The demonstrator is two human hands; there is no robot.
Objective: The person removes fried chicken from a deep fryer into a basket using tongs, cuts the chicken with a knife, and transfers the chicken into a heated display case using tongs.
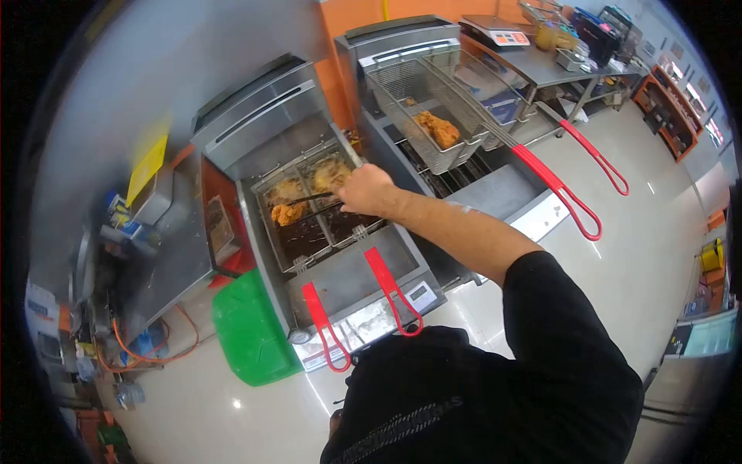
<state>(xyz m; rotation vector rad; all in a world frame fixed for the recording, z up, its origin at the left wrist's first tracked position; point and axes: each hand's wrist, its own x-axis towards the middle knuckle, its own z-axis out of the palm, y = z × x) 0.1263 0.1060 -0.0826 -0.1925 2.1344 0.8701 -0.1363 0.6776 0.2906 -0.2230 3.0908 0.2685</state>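
Observation:
My right hand (367,189) is closed around metal tongs (315,196), reaching over the left fryer (359,278). At the tongs' far end is a browned fried piece (287,214), above the dark oil. Paler pieces (331,176) bubble in the two baskets lowered in the oil. Their red handles (318,305) point toward me. On the right fryer, a raised wire basket (421,97) holds a golden-brown piece (439,129). My left hand does not show.
A green bin (251,329) stands left of the fryer, beside a metal table (174,267). Long red basket handles (556,185) jut out at right. A scale (498,32) and containers sit on the back counter (553,71). An orange hose (154,359) hangs at lower left.

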